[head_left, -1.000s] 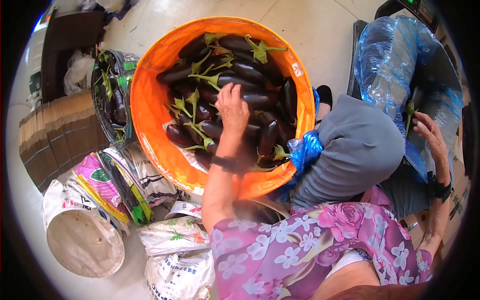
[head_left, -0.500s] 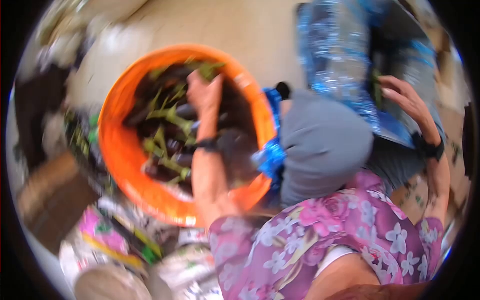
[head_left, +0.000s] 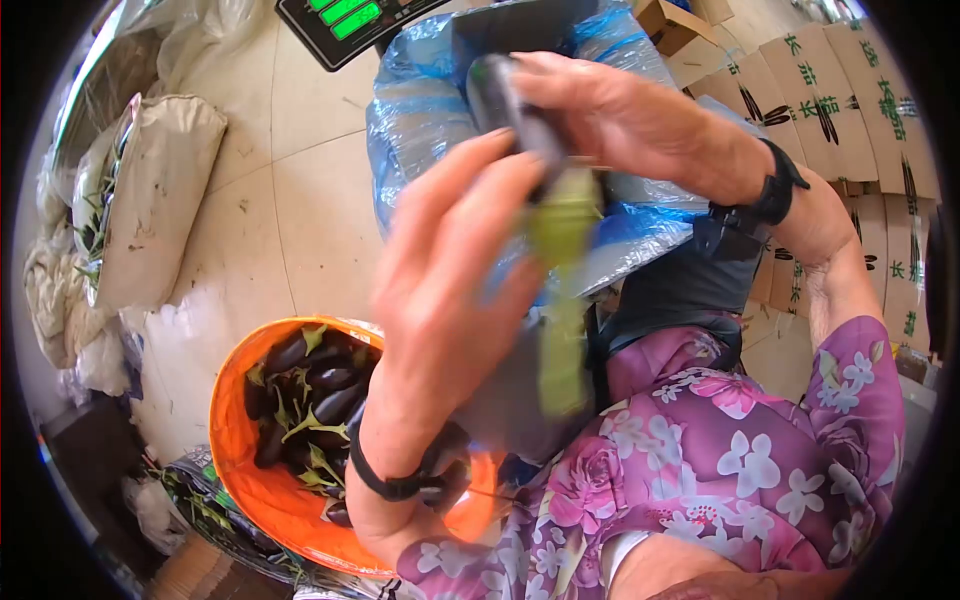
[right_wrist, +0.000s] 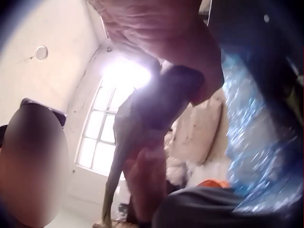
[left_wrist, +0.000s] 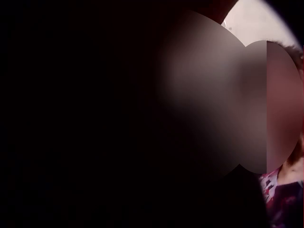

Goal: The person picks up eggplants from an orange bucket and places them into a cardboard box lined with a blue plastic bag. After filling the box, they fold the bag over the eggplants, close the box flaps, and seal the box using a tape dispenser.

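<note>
In the head view the right hand (head_left: 620,110) grips an eggplant (head_left: 490,95) in the air by blue plastic (head_left: 405,130), the left hand's (head_left: 450,260) slightly bent fingers reaching it, blur hiding whether they grip; this looks like two-handed handling, and the next move seems to call for one steadying hand, while an orange tub (head_left: 228,450) and printed cartons (head_left: 800,85) stand on the pale floor (head_left: 240,220). The left wrist view is too dark to tell. In the right wrist view the eggplant slants before a bright window (right_wrist: 95,135).
</note>
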A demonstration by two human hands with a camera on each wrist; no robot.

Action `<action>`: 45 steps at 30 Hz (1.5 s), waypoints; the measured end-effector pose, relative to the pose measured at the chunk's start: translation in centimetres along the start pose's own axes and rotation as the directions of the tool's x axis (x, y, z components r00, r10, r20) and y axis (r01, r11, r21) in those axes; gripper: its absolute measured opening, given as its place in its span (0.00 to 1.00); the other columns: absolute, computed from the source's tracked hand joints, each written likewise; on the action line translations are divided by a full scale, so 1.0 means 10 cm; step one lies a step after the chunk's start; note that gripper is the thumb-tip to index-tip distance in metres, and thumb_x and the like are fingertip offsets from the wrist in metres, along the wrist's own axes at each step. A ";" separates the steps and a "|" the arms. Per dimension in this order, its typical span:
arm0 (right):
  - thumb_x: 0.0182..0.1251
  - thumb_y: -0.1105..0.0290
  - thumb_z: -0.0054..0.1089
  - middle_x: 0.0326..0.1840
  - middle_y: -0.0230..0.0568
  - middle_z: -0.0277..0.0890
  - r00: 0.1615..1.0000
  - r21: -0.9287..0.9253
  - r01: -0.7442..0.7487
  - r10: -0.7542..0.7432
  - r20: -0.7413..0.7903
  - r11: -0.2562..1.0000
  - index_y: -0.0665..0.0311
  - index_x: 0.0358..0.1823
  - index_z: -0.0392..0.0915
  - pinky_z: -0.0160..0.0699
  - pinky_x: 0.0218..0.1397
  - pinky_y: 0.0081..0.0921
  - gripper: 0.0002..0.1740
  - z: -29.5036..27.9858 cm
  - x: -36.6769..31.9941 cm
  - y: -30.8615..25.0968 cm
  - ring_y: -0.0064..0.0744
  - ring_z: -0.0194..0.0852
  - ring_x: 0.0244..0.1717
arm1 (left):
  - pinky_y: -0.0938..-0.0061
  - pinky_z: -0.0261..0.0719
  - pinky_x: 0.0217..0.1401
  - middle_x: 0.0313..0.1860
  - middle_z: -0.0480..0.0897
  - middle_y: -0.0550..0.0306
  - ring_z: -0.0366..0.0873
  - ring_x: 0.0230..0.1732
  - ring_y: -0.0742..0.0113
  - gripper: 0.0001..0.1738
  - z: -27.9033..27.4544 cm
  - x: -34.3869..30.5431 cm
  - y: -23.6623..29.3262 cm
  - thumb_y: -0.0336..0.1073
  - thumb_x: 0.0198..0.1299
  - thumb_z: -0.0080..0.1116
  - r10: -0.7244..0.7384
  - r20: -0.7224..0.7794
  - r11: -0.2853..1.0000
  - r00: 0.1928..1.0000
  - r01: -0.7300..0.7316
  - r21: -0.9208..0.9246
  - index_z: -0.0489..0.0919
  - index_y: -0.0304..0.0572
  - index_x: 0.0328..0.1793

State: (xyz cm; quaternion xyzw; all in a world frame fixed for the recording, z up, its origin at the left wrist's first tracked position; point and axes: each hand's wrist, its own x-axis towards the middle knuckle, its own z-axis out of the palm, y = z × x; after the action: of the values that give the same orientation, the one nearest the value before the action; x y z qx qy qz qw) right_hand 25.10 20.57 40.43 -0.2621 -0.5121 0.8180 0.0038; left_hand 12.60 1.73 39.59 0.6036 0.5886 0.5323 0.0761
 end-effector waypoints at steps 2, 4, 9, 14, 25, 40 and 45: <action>0.72 0.55 0.59 0.57 0.37 0.74 0.999 -0.013 0.047 -0.047 -0.018 0.999 0.58 0.74 0.60 0.76 0.57 0.25 0.34 -0.17 0.09 0.07 0.25 0.76 0.54 | 0.60 0.79 0.57 0.57 0.80 0.44 0.79 0.56 0.45 0.29 -0.02 0.12 0.03 0.25 0.46 0.72 0.017 0.160 0.998 0.987 -0.025 0.050 0.80 0.42 0.59; 0.67 0.53 0.63 0.59 0.40 0.73 0.939 -0.390 -0.029 -0.109 -0.327 0.920 0.59 0.74 0.59 0.76 0.58 0.27 0.39 -0.33 0.06 0.04 0.28 0.75 0.56 | 0.67 0.81 0.54 0.52 0.84 0.47 0.83 0.52 0.59 0.30 -0.16 0.09 0.00 0.25 0.48 0.71 -0.242 0.379 0.968 0.893 0.251 0.025 0.79 0.40 0.62; 0.60 0.40 0.63 0.64 0.57 0.71 0.852 -0.885 -0.282 -0.327 -0.408 0.370 0.66 0.75 0.58 0.71 0.66 0.37 0.51 -1.00 0.22 0.24 0.49 0.71 0.65 | 0.71 0.81 0.52 0.45 0.86 0.50 0.84 0.45 0.65 0.22 -0.33 -0.30 -0.25 0.26 0.57 0.66 -0.595 0.319 0.763 0.738 0.643 -0.065 0.80 0.37 0.60; 0.58 0.37 0.61 0.61 0.69 0.71 0.900 -0.942 -0.332 -0.280 -0.333 0.053 0.71 0.74 0.58 0.68 0.69 0.42 0.53 -1.22 0.53 0.32 0.63 0.70 0.63 | 0.71 0.81 0.53 0.44 0.87 0.50 0.84 0.46 0.66 0.18 -0.33 -0.53 -0.44 0.29 0.63 0.62 -0.662 0.243 0.736 0.709 0.676 0.033 0.80 0.37 0.59; 0.55 0.58 0.65 0.53 0.52 0.73 0.963 -0.779 -0.136 -0.265 0.040 -0.613 0.73 0.55 0.75 0.73 0.54 0.41 0.31 -1.26 0.48 0.70 0.47 0.70 0.55 | 0.72 0.82 0.46 0.43 0.86 0.49 0.85 0.42 0.65 0.16 -0.25 -0.81 -0.66 0.30 0.64 0.62 -0.712 0.158 0.679 0.684 0.728 -0.093 0.80 0.35 0.57; 0.63 0.60 0.62 0.53 0.58 0.77 0.972 -0.897 0.062 -0.179 0.155 -0.437 0.67 0.55 0.74 0.76 0.53 0.44 0.24 -1.10 0.33 0.72 0.58 0.75 0.54 | 0.75 0.80 0.49 0.47 0.84 0.50 0.83 0.47 0.66 0.15 -1.38 -2.27 -0.46 0.31 0.68 0.57 -0.872 -0.365 0.433 0.326 0.862 -0.265 0.79 0.32 0.58; 0.56 0.68 0.66 0.22 0.58 0.73 0.973 -0.988 0.135 0.179 0.146 0.072 0.73 0.27 0.76 0.71 0.32 0.45 0.13 -0.68 0.18 1.01 0.51 0.78 0.27 | 0.77 0.82 0.46 0.46 0.84 0.50 0.84 0.43 0.67 0.15 -1.86 -3.59 -0.38 0.31 0.68 0.56 -0.819 -0.573 0.280 -0.026 0.854 -0.438 0.78 0.33 0.59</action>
State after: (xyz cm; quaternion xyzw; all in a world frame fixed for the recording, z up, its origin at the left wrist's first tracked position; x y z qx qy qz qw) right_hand 29.11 21.93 28.86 -0.1055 -0.9236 0.2730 -0.2474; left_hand 5.97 -35.51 24.85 -0.1386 0.8143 0.5489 0.1281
